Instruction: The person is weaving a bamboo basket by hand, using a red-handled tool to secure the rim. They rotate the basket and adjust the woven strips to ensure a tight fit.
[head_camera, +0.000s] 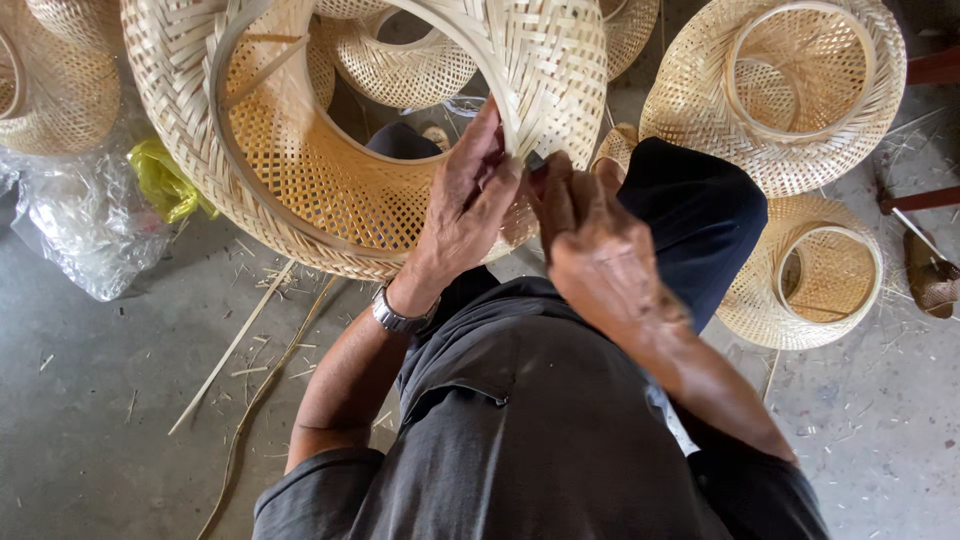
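Basket (330, 170), big and woven, rests tilted over my knees among finished ones on the floor. My left hand (465, 215) pinches its rim strip; my right (590, 250) closes beside it on something I cannot make out. Best kept tight, I judge.

Soft, even daylight fills the scene, brightest on the pale woven bamboo at the top and on the grey concrete floor (100, 400). Shadows are faint and diffuse. Focus is sharp throughout, with slight wide-angle stretching toward the edges.
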